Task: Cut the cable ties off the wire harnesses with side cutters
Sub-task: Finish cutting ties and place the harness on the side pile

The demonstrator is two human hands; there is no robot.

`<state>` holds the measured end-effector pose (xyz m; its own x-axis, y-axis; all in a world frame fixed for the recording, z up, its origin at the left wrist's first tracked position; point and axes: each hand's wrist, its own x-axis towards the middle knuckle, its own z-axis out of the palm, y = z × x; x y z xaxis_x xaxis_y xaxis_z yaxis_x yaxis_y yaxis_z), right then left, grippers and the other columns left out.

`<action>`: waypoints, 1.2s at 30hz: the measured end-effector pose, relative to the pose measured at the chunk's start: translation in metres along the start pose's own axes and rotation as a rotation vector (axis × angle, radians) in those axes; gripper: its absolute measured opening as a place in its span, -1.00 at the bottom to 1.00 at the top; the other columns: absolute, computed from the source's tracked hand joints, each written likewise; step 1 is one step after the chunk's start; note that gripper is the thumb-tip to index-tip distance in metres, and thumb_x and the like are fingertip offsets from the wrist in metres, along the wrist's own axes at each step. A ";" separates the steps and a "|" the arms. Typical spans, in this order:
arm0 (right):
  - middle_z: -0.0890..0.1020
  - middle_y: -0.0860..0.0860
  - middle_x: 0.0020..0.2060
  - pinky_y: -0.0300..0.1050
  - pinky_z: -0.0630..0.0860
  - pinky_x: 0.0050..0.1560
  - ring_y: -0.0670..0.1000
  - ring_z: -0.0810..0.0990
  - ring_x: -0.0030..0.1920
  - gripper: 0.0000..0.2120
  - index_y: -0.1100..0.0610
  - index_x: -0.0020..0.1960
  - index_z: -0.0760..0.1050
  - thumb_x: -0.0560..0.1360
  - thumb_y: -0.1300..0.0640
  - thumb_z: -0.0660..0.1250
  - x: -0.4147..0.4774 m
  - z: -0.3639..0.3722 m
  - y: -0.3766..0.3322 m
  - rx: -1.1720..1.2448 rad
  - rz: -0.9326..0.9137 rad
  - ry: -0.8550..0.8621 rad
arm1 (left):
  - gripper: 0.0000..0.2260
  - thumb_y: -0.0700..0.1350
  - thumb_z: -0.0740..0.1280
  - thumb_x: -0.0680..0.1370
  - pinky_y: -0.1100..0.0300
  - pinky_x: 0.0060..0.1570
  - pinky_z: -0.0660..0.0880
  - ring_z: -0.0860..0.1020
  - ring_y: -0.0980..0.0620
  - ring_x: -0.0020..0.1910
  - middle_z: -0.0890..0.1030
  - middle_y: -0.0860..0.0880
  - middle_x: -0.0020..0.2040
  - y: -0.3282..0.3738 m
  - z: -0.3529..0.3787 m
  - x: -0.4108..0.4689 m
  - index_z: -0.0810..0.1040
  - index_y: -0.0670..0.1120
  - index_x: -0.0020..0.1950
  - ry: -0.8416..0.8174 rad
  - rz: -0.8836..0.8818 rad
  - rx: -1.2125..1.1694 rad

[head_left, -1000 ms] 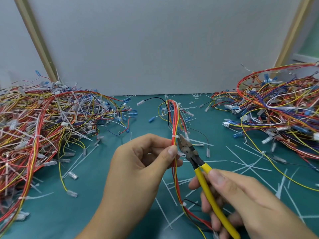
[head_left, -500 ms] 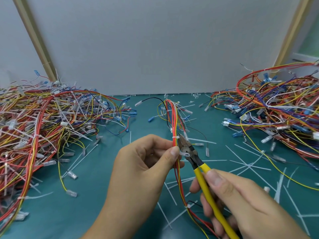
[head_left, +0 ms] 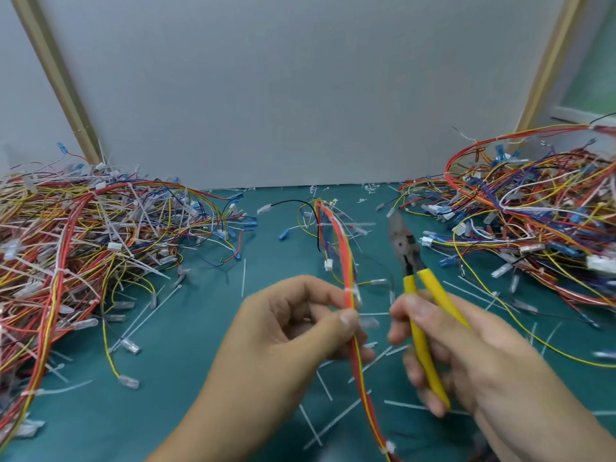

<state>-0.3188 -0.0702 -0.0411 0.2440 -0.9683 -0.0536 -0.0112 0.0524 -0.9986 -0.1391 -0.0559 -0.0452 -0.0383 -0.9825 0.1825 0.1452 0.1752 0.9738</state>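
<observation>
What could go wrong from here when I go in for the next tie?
1. The tie sits tight on the harness, just above the thumb of the left hand. The cutters in the right hand could nick a wire or the thumb.
2. What looks like a lower tie sits near the bottom edge, behind both hands, and is easy to miss.

No legible text, brand, number or sign. Nothing readable on the side cutters [head_left: 409,281], blurred as they are; nothing to make out on the white connector [head_left: 328,265] left of them, too small to tell.
</observation>
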 end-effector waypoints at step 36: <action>0.71 0.05 -0.23 -0.31 0.41 -0.50 0.01 0.60 -0.42 -0.48 -0.13 -0.12 0.64 0.11 -0.41 0.24 -0.017 0.008 0.005 -0.099 0.118 -0.225 | -0.66 -0.19 0.51 0.26 0.20 -0.24 0.61 0.67 -0.07 -0.28 0.68 -0.23 -0.22 0.011 -0.021 0.008 0.69 -0.08 0.03 0.142 -0.035 -0.045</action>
<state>-0.3154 -0.0514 -0.0454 0.4442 -0.8779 -0.1789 -0.1447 0.1268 -0.9813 -0.1168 -0.0633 -0.0355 0.0957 -0.9876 0.1242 0.1903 0.1407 0.9716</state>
